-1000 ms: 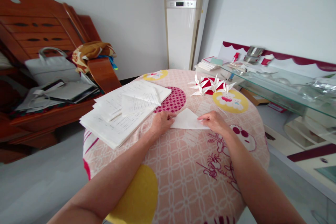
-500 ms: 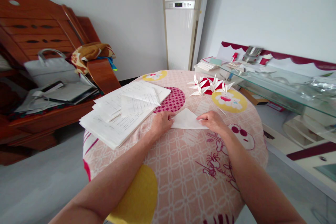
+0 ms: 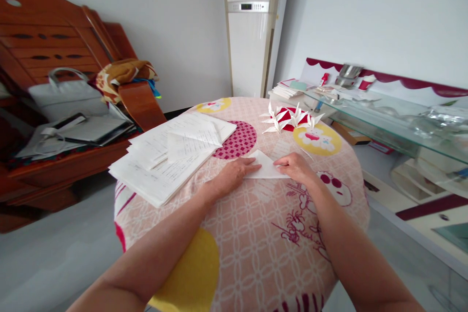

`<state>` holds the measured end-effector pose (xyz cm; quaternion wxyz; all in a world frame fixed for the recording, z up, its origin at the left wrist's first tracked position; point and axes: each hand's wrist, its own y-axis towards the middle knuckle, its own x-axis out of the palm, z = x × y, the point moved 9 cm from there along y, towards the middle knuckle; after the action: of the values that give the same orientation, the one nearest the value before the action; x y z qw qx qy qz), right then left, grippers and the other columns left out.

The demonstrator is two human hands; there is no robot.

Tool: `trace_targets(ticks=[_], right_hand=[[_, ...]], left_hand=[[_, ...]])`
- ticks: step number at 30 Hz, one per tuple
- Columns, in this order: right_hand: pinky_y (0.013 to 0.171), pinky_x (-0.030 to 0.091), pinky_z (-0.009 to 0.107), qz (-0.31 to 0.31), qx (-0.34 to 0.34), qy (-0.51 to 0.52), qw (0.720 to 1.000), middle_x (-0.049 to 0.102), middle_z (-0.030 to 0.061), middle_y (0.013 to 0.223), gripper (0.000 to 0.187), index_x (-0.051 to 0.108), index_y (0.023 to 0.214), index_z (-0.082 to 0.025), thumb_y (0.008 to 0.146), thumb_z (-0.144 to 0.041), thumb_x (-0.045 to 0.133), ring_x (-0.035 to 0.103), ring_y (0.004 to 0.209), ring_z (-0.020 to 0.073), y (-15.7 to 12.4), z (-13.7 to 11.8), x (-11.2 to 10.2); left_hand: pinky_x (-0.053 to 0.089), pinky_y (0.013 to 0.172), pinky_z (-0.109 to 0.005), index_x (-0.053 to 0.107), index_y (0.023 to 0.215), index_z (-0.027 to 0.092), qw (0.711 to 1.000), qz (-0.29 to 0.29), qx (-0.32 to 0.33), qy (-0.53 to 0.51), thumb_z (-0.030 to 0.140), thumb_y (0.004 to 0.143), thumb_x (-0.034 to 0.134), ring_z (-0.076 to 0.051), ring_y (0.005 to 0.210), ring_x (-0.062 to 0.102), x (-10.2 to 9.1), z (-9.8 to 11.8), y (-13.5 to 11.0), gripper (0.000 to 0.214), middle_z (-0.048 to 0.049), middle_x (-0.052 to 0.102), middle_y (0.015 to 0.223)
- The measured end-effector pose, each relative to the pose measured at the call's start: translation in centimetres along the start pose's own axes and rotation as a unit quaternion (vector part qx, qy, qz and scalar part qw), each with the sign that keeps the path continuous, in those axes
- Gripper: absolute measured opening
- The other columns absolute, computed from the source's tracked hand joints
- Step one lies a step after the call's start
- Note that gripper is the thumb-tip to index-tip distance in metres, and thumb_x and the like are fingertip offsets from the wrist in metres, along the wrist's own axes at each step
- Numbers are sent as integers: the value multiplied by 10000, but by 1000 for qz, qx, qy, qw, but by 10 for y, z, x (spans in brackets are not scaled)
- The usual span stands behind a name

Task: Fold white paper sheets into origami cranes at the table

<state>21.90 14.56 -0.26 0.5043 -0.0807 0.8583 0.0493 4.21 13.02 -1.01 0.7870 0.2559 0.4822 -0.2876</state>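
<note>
Plain white walls (image 3: 175, 19) meet at upper centre, where a tall white air conditioner (image 3: 250, 34) stands. A reddish wooden bench (image 3: 54, 39) fills the left of the frame on a pale grey floor (image 3: 47, 258). A glass shelf (image 3: 395, 117) runs along the right wall. The round worktop (image 3: 252, 234) wears a pink patterned cloth.

On my feed I see a loose stack of printed sheets (image 3: 164, 163) spread over the left edge of the round table's pink patterned cloth (image 3: 256, 243), and white paper cranes (image 3: 290, 119) clustered at its far edge. Left of the table, a wooden bench (image 3: 54, 44) carries a grey handbag (image 3: 68, 97) and a patterned blanket (image 3: 120, 73). A floor-standing air conditioner (image 3: 248, 34) fills the corner. On the right, a glass shelf (image 3: 383, 117) bears a metal bowl (image 3: 349, 72).
</note>
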Motion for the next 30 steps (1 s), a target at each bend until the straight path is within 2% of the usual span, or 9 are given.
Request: trace_targets(ticks=[4,7,10,12,13,15,20,24,30], right_hand=[[702,513,262,-3,18,17,1000,799,47,880,351,800,1063,-193,729,-156,695,722,772,209,-3,9,-5],[699,507,262,9,45,-13,999,793,57,849,346,810,1018,-183,692,-143,702,717,779,217,-5,19,-14],[737,503,276,111,63,-45,991,789,75,869,247,815,914,-181,714,-147,674,714,836,232,-8,19,-35],[724,498,272,168,31,-12,985,782,66,849,205,804,868,-187,769,-165,626,707,810,216,-9,5,-42],[691,493,260,158,4,26,987,774,57,810,197,797,848,-185,785,-171,611,699,766,200,-8,-4,-37],[611,468,235,82,-16,87,993,749,42,723,164,775,802,-169,783,-168,612,672,666,170,-5,-19,-15],[464,374,193,-58,44,122,990,621,-6,511,132,695,707,-158,735,-94,582,561,466,109,-8,-21,23],[404,334,189,-81,69,149,983,581,-26,478,96,666,712,-166,736,-118,587,507,396,95,-9,-15,28],[423,337,184,-85,63,92,990,566,-28,454,83,655,656,-163,723,-116,638,516,405,89,-7,-20,29]], left_hand=[[375,1150,-395,583,1400,268,999,-21,38,15,82,949,414,-247,1367,507,3,5,-5,517,-85,499,1512],[344,1173,-414,554,1422,301,996,-39,65,38,115,982,401,-234,1410,454,7,9,-7,501,-65,469,1537],[343,1170,-418,527,1443,313,995,-43,75,49,152,1009,372,-230,1420,436,8,12,-7,488,-60,458,1546],[353,1159,-409,515,1451,322,995,-42,77,53,161,1016,355,-232,1421,432,8,13,-8,490,-50,454,1550],[356,1154,-405,513,1453,325,995,-42,76,55,163,1018,351,-234,1422,429,8,13,-7,491,-47,454,1550],[356,1149,-398,518,1450,321,994,-47,75,64,169,1020,352,-238,1423,426,9,13,-7,485,-46,462,1547],[352,1144,-399,517,1449,317,992,-55,81,84,165,1023,341,-240,1415,433,13,12,-5,485,-55,470,1542],[347,1143,-395,492,1464,345,990,-61,82,101,154,1020,339,-238,1423,421,14,13,-5,507,-49,456,1552],[349,1140,-401,489,1458,392,987,-71,78,117,184,1024,352,-259,1429,409,12,18,-8,501,-32,424,1574]])
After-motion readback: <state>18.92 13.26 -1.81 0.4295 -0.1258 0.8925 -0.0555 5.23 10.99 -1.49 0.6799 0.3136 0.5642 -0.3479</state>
